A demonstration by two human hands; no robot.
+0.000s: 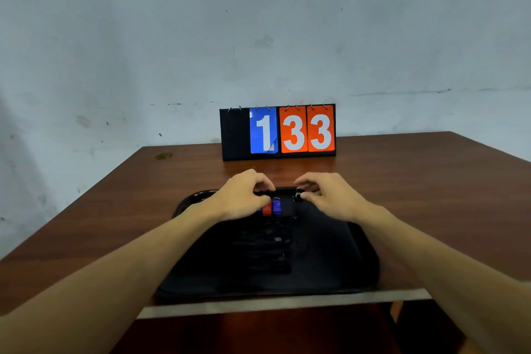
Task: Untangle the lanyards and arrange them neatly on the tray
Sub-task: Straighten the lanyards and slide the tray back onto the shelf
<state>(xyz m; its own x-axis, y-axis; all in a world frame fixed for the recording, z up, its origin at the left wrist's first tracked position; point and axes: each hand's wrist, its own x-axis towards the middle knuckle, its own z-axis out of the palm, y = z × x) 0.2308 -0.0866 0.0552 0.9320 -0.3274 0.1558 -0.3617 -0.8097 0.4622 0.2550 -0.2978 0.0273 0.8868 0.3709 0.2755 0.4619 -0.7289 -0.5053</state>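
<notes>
Left hand and right hand each pinch one end of a black lanyard with curled fingers, over the far edge of the tray. Its long axis runs left to right between them, equally near both, apparently parallel to the other lanyards lying in rows.

Lanyard in left hand, right hand

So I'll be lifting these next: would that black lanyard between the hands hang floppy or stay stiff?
Probably floppy: the black lanyard is held at two spots, by the left hand and the right hand. Likely light, since only pinching fingers hold it.
</notes>
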